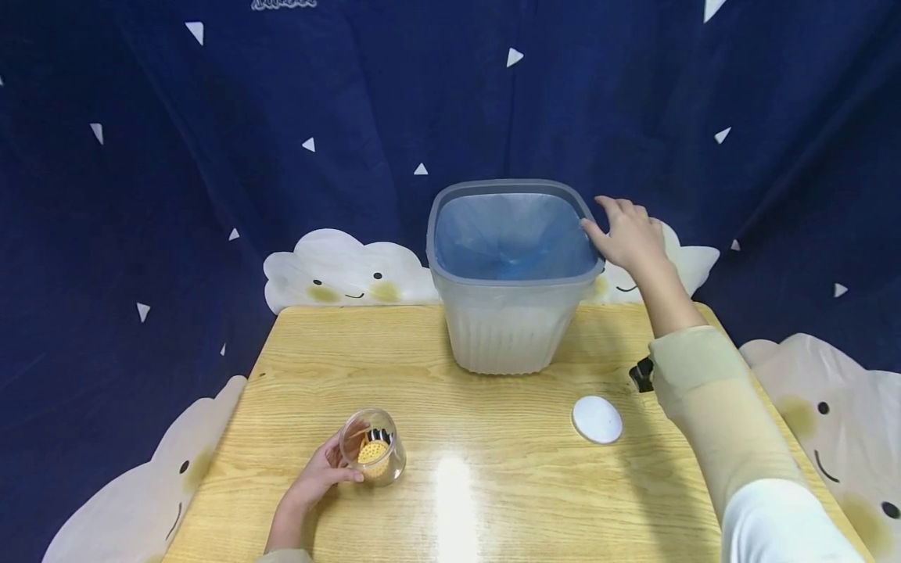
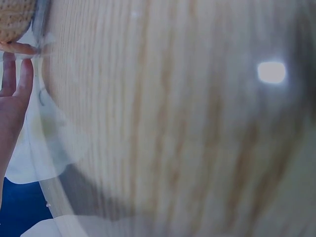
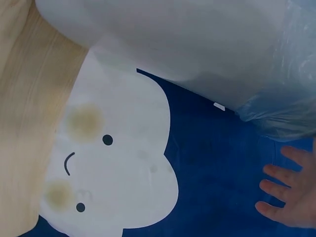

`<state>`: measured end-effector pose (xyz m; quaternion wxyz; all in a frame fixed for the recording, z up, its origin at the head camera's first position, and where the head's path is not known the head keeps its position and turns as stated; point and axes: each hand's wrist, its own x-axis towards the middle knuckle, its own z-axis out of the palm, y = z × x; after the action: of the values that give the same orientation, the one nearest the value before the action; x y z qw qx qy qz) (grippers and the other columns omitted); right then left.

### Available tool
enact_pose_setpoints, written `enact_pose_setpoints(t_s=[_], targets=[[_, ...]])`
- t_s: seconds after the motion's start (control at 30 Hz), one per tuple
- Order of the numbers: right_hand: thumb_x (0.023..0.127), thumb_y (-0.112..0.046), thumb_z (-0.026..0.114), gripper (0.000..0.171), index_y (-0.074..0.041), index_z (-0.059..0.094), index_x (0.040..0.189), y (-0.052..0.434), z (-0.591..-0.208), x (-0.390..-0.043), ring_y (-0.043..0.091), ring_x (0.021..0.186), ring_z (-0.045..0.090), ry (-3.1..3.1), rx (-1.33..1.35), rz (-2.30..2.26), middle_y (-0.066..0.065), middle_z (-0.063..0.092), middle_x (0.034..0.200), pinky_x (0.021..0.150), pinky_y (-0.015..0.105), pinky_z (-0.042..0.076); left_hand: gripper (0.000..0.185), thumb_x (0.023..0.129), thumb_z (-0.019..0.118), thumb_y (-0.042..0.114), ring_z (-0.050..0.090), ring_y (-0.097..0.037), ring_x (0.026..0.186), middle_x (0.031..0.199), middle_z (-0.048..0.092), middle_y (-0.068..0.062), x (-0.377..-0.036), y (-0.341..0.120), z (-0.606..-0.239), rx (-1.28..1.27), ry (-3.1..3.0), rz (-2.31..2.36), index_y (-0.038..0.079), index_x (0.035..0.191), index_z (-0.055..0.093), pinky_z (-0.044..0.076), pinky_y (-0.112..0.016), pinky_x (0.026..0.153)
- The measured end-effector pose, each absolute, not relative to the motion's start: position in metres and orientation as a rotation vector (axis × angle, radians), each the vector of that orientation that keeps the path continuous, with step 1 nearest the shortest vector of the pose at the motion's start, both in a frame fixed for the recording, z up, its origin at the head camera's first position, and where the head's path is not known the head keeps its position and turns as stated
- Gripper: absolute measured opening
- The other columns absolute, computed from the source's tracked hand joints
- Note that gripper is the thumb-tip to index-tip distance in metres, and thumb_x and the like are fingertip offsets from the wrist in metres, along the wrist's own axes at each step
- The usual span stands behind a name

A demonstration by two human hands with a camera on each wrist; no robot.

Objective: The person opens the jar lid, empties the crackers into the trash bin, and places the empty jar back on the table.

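Note:
On the table's left side, my left hand (image 1: 322, 478) grips a clear cup (image 1: 396, 463) between thumb and fingers. Inside it lie a round yellow-brown piece dotted with holes (image 1: 373, 452), like a biscuit, and something striped black and white. The left wrist view shows the brown holed piece (image 2: 14, 19) above the fingers of that hand. A whitish bin (image 1: 507, 328) with a grey rim and a clear plastic liner (image 1: 510, 227) stands at the back. My right hand (image 1: 629, 234) is beside the rim's right side, fingers spread; whether the thumb touches it I cannot tell.
A white round disc (image 1: 597, 419) lies on the wooden table (image 1: 338, 352), right of centre. Farther right, a small black object (image 1: 641, 375) is partly hidden by the right sleeve. Behind the table hangs a dark blue curtain (image 1: 352, 117) with white clouds.

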<state>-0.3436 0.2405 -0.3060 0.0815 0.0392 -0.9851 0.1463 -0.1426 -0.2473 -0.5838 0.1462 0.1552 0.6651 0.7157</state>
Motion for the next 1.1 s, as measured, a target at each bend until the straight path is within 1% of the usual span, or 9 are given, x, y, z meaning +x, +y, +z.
enact_pose_setpoints(t_s=[0.13, 0.43, 0.7, 0.87, 1.1], targets=[[0.094, -0.050, 0.032, 0.068, -0.008, 0.018, 0.146, 0.236, -0.301, -0.347, 0.046, 0.130, 0.017, -2.993, 0.116, 0.369, 0.025, 0.022, 0.145, 0.100, 0.065, 0.014, 0.083, 0.074, 0.064, -0.008, 0.036, -0.002, 0.126, 0.145, 0.018, -0.028, -0.142, -0.248, -0.584, 0.443, 1.914, 2.067, -0.007, 0.142, 0.017, 0.026, -0.012, 0.100], [0.094, -0.044, 0.035, 0.068, -0.006, 0.013, 0.146, 0.231, -0.296, -0.352, 0.049, 0.129, 0.016, -3.119, 0.101, 0.249, 0.028, 0.019, 0.145, 0.100, 0.065, 0.014, 0.081, 0.074, 0.065, -0.008, 0.036, -0.002, 0.126, 0.145, 0.020, -0.027, -0.142, -0.248, -0.584, 0.475, 1.897, 2.088, -0.010, 0.140, 0.017, 0.026, -0.011, 0.100], [0.095, -0.040, 0.036, 0.066, -0.006, 0.011, 0.146, 0.228, -0.299, -0.352, 0.049, 0.129, 0.016, -3.172, 0.101, 0.246, 0.028, 0.017, 0.145, 0.100, 0.064, 0.014, 0.081, 0.075, 0.064, -0.008, 0.036, -0.001, 0.125, 0.146, 0.025, -0.020, -0.141, -0.248, -0.583, 0.458, 1.901, 2.083, -0.005, 0.142, 0.019, 0.026, -0.012, 0.100], [0.095, -0.038, 0.037, 0.067, -0.007, 0.008, 0.147, 0.227, -0.298, -0.351, 0.049, 0.129, 0.014, -3.195, 0.091, 0.272, 0.029, 0.015, 0.145, 0.100, 0.064, 0.014, 0.082, 0.076, 0.063, -0.007, 0.034, -0.002, 0.127, 0.147, 0.023, -0.020, -0.140, -0.247, -0.581, 0.473, 1.903, 2.078, -0.002, 0.144, 0.017, 0.026, -0.013, 0.101], [0.095, -0.033, 0.036, 0.065, -0.006, 0.008, 0.147, 0.227, -0.299, -0.351, 0.049, 0.129, 0.014, -3.195, 0.092, 0.291, 0.029, 0.015, 0.145, 0.100, 0.064, 0.013, 0.084, 0.076, 0.064, -0.004, 0.033, -0.002, 0.128, 0.147, 0.015, -0.027, -0.139, -0.247, -0.580, 0.442, 1.920, 2.051, 0.000, 0.144, 0.016, 0.026, -0.014, 0.101]])
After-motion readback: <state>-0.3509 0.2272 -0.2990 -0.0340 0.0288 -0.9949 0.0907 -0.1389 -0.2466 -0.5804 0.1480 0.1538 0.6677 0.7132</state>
